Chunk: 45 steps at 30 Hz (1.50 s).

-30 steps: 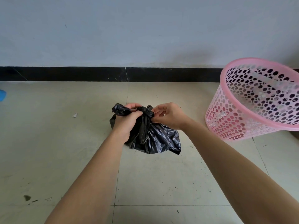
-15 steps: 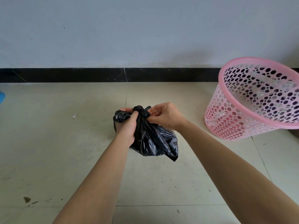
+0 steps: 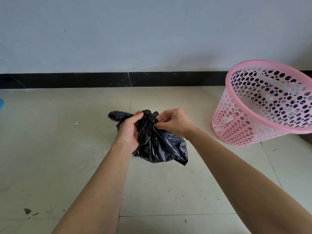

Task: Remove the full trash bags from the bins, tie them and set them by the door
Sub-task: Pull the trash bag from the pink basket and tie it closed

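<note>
At the far left edge I see a sliver of something blue point(image 3: 1, 103), then a small white scrap point(image 3: 76, 123) on the tiled floor point(image 3: 50, 157). My left hand point(image 3: 129, 130) has its fingers curled round the twisted neck of the black trash bag point(image 3: 162, 147), with one loose end poking out to the left. The bag sits low in the middle, out of the bin; I cannot tell whether it touches the floor. My right hand point(image 3: 173, 123) pinches the knot point(image 3: 149, 116) between thumb and fingertips. Well apart to the right stands the pink perforated bin point(image 3: 236, 129), near the wall.
</note>
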### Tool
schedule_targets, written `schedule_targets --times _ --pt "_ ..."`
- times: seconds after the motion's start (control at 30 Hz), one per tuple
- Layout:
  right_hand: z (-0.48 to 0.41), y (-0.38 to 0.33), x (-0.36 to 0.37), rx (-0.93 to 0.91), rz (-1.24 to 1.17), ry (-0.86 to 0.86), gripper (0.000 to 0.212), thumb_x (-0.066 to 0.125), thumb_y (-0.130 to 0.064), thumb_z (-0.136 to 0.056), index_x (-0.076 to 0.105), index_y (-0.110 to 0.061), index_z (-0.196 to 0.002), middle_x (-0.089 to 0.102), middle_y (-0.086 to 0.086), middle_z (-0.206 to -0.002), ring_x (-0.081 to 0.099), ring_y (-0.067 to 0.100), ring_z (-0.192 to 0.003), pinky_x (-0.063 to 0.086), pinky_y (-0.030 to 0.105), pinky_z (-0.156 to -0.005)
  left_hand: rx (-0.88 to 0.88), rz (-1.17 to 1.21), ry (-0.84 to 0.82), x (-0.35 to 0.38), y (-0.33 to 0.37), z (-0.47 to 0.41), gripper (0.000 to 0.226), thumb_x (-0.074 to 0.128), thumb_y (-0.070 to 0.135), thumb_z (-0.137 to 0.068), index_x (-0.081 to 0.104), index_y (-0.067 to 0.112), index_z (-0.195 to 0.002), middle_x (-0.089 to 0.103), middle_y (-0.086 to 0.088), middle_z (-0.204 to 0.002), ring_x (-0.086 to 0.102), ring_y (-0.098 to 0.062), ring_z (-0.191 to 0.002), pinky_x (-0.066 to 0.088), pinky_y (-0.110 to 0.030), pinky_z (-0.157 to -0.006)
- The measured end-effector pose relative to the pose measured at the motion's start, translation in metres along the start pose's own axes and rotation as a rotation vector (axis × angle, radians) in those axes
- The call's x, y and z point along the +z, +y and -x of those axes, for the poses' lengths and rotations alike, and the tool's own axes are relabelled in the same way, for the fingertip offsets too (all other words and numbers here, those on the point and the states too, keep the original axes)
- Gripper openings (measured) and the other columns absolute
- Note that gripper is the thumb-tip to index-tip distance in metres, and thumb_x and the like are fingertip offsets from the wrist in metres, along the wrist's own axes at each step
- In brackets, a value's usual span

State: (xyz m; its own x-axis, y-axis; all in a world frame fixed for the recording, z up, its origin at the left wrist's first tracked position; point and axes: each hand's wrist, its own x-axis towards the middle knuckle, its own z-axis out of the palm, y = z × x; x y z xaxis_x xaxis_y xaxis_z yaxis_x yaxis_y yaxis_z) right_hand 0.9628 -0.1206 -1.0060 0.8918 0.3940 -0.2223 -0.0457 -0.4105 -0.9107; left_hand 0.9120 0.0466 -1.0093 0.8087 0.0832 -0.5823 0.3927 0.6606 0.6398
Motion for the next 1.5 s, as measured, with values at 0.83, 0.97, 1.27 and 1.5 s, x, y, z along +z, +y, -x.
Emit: schedule_targets --times 0.83,0.97,1.27,1.5 --pt "-0.005 -0.006 -0.021 -0.105 0.277 0.149 0.021 0.068 -0.037 -0.092 0.074 -0.018 -0.097 0.064 -0.003 -0.085 0.06 0.01 -0.071 0.052 0.03 -0.069 0.383 -0.363 0.055 0.001 0.015 -0.001 0.016 0.084 0.01 -0.078 0.076 0.013 -0.091 0.078 -0.009 -0.103 0.073 -0.021 -0.102 0.057 -0.031 -0.09" --pt "-0.003 0.0 -0.027 -0.47 0.796 0.282 0.02 0.057 -0.031 -0.099 0.066 -0.013 -0.1 0.057 0.0 -0.096 0.054 0.017 -0.073 0.04 0.031 -0.058 0.441 -0.417 0.123 0.0 0.017 -0.005 0.018 0.084 0.008 -0.078 0.076 0.013 -0.094 0.078 -0.004 -0.096 0.075 -0.015 -0.094 0.058 -0.025 -0.086" --pt "0.006 0.068 -0.034 -0.257 1.064 0.228 0.021 0.044 -0.034 -0.104 0.053 -0.014 -0.106 0.056 0.004 -0.099 0.056 0.023 -0.083 0.054 0.046 -0.074 0.285 -0.437 0.322 -0.031 -0.014 -0.018 0.018 0.079 0.004 -0.083 0.072 0.015 -0.095 0.074 -0.007 -0.096 0.073 -0.021 -0.094 0.059 -0.032 -0.083" --pt "0.006 0.106 0.013 0.27 0.364 0.24 0.052 0.044 -0.043 -0.1 0.024 -0.039 -0.149 0.017 0.014 -0.159 0.025 0.042 -0.144 0.028 0.054 -0.115 0.221 -0.731 0.589 -0.03 -0.054 -0.042 0.046 0.073 0.03 -0.087 0.056 0.028 -0.13 0.048 -0.006 -0.136 0.043 -0.035 -0.135 0.043 -0.048 -0.108"
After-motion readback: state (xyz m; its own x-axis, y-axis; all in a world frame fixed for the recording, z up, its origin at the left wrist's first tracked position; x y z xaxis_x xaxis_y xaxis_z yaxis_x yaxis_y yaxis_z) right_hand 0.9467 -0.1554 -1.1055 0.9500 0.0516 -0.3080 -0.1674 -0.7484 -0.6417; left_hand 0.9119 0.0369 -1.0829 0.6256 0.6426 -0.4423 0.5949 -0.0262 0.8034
